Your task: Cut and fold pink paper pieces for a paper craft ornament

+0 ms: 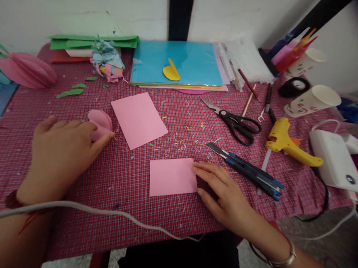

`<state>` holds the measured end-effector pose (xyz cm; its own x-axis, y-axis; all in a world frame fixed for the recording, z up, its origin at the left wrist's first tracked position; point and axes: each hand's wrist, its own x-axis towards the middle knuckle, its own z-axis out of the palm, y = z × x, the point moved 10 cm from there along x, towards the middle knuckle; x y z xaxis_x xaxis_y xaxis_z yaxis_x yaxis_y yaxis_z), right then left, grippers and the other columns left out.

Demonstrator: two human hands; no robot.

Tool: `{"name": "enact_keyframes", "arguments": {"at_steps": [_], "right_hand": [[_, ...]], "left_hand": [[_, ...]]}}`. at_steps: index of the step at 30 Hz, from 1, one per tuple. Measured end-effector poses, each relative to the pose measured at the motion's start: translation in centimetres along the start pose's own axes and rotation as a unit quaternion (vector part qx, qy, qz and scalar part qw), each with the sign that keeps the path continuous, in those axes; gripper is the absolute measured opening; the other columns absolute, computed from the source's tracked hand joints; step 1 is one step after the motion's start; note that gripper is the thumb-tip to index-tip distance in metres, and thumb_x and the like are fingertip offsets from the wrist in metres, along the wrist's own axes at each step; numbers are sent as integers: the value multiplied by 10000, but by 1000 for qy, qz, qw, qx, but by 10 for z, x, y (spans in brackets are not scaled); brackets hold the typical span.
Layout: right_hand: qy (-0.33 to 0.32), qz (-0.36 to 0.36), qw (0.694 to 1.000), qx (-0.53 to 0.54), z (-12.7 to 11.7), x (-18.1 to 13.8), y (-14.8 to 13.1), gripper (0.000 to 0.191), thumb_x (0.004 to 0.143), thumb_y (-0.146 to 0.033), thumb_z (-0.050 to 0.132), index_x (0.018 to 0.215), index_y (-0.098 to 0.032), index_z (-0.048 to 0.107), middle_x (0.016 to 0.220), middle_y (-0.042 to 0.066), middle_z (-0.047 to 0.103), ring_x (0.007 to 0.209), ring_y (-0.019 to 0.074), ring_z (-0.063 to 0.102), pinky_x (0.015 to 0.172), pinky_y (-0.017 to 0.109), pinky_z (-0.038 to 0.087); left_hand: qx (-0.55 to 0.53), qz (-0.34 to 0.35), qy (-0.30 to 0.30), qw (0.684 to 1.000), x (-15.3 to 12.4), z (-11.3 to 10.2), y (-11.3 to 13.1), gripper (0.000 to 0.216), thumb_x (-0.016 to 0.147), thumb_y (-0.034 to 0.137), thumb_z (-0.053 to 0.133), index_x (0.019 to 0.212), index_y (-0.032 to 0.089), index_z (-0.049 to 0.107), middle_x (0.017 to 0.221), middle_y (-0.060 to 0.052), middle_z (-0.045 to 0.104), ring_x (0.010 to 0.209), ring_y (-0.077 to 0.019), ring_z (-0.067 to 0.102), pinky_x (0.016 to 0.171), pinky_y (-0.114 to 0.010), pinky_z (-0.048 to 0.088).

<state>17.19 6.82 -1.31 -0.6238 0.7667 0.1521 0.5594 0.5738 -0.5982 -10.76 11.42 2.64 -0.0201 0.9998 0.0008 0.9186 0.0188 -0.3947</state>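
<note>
My left hand (64, 153) grips a small stack of rounded pink paper cut-outs (100, 120) between thumb and fingers at the left of the table. Fingertips of my right hand (224, 191) rest at the right edge of a pink paper rectangle (172, 178), which lies flat near the table's front; the fingers are stretched out and the thumb is apart from them. Between the hands and farther back is a larger pink paper sheet (139, 120), lying askew. To the right of these are black-handled scissors (236, 120) and a blue-black utility knife (249, 170) with its blade out.
A yellow glue gun (287, 142), a white power bank (336, 160) and paper cups (313, 101) stand at the right. Blue sheets (177, 61) lie at the back. A pink paper ornament (28, 70) sits far left. A white cable (107, 211) crosses in front.
</note>
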Motion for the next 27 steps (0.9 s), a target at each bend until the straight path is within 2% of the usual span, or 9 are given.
{"name": "enact_keyframes", "arguments": {"at_steps": [3, 6, 9, 15, 18, 21, 25, 27], "right_hand": [[-16, -2, 999, -33, -1, -3, -3, 461, 933, -164, 502, 1389, -223, 480, 1356, 124, 554, 1249, 257, 531, 1014, 496, 503], [-43, -16, 996, -73, -8, -2, -10, 442, 925, -160, 506, 1364, -215, 503, 1367, 111, 559, 1260, 257, 527, 1038, 493, 488], [-32, -55, 992, -111, -23, 8, -21, 409, 915, -149, 504, 1319, -201, 542, 1329, 108, 602, 1231, 253, 554, 1026, 482, 500], [9, -127, 980, -151, -31, 47, -46, 398, 865, -87, 467, 1222, -167, 624, 1242, 110, 672, 1146, 267, 612, 977, 478, 525], [4, -134, 981, -138, -27, 62, -49, 405, 872, -83, 468, 1234, -175, 624, 1259, 105, 663, 1144, 262, 609, 975, 469, 521], [2, -120, 986, -116, -27, 73, -42, 404, 896, -109, 488, 1286, -154, 585, 1296, 127, 627, 1198, 268, 566, 1023, 494, 481], [2, -86, 993, -75, -28, 79, -22, 403, 915, -138, 507, 1316, -139, 549, 1312, 142, 598, 1242, 269, 523, 1055, 520, 439], [2, -77, 996, -53, -27, 80, -15, 397, 917, -149, 516, 1313, -138, 545, 1312, 143, 591, 1241, 265, 520, 1057, 511, 432]], "left_hand": [[-13, 26, 61, 998, -4, -13, 10, 367, 971, 372, 383, 1047, 103, 620, 1024, -160, 681, 1025, -334, 616, 1078, -506, 324], [-46, 150, 100, 983, -9, -17, 39, 317, 949, 181, 405, 1203, 105, 579, 1208, -155, 637, 1170, -338, 553, 1126, -551, 261], [-70, 268, 135, 951, -15, -14, 64, 375, 905, 54, 403, 1232, 106, 580, 1264, -166, 616, 1235, -346, 517, 1120, -578, 268], [-76, 358, 146, 919, -8, 1, 76, 380, 884, 18, 418, 1202, 131, 592, 1242, -126, 643, 1182, -278, 571, 1082, -504, 351], [-113, 375, 141, 909, -4, 0, 71, 422, 875, 13, 407, 1224, 168, 585, 1231, -82, 662, 1156, -231, 591, 1084, -453, 352], [-158, 363, 84, 914, 2, -1, 67, 413, 854, 52, 443, 1206, 200, 600, 1257, -77, 650, 1159, -231, 589, 1058, -439, 379], [-175, 296, -10, 939, 13, -7, 77, 344, 830, 250, 550, 1152, 140, 598, 1166, -146, 650, 1030, -300, 625, 909, -451, 480], [-152, 258, -23, 954, 19, -11, 86, 342, 835, 306, 549, 1116, 115, 592, 1082, -165, 649, 940, -325, 637, 836, -462, 496]]}}
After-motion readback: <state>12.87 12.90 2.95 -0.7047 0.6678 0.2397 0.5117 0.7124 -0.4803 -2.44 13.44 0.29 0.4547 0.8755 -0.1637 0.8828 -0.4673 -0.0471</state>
